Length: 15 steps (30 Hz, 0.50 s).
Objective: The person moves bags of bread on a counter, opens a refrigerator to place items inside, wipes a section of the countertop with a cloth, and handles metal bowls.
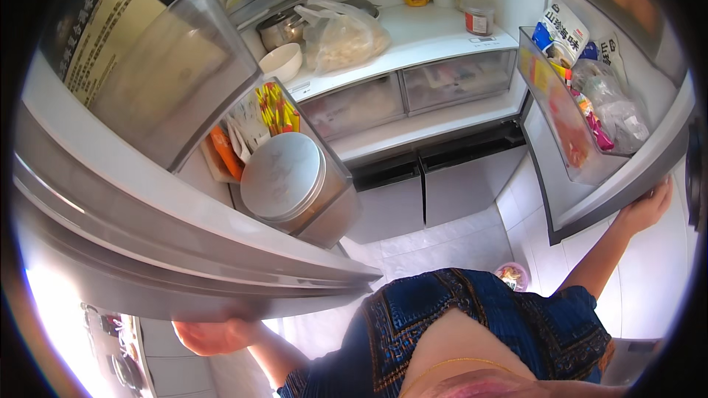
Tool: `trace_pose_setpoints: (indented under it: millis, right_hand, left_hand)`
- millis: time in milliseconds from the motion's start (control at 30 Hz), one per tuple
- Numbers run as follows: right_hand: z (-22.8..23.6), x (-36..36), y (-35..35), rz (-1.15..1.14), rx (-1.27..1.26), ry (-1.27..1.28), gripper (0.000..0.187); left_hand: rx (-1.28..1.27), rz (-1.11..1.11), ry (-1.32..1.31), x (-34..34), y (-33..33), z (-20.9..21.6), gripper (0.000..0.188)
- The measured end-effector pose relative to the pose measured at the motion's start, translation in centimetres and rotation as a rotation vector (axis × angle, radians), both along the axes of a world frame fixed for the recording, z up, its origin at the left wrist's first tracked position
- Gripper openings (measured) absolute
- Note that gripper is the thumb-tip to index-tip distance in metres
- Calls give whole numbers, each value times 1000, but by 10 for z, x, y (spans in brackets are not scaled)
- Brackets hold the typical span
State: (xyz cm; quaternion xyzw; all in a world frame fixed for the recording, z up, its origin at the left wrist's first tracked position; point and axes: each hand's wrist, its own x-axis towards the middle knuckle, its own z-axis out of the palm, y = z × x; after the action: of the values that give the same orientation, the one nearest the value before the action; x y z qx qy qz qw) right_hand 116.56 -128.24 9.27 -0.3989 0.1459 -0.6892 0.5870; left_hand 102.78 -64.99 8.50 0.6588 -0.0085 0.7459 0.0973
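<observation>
An open two-door refrigerator (457, 33) stands before me. My left hand (214, 335) is at the outer side of the left door (184, 284), fingers curled against it and partly hidden by it. My right hand (647, 208) is closed around the edge of the right door (590, 210). Inside the left door, a round lidded container (282, 177) sits in a bin beside yellow-and-red packets (278, 109) and an orange item (226, 152). The right door's bin (546, 103) holds a white-and-blue bag (564, 33), a pink packet (596, 125) and clear plastic bags (619, 110).
On the refrigerator shelf are a white bowl (282, 62), a metal pot (279, 29), a tied plastic bag (343, 35) and clear stacked tubs (479, 7). Two clear drawers (461, 81) sit below, above two partly pulled-out lower drawers (472, 184). A pink-rimmed basket (512, 276) stands on the floor.
</observation>
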Motion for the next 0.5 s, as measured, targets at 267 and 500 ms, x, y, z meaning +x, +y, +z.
trace_pose_setpoints:
  millis: [267, 500]
  right_hand:
    - [4, -4, 4, -49, 13, 18, 35]
    - [6, 0, 13, -29, -6, 17, 34]
  left_hand:
    - [4, -212, -139, 4, -1, -3, 72]
    - [477, 134, -96, -45, -23, 93, 55]
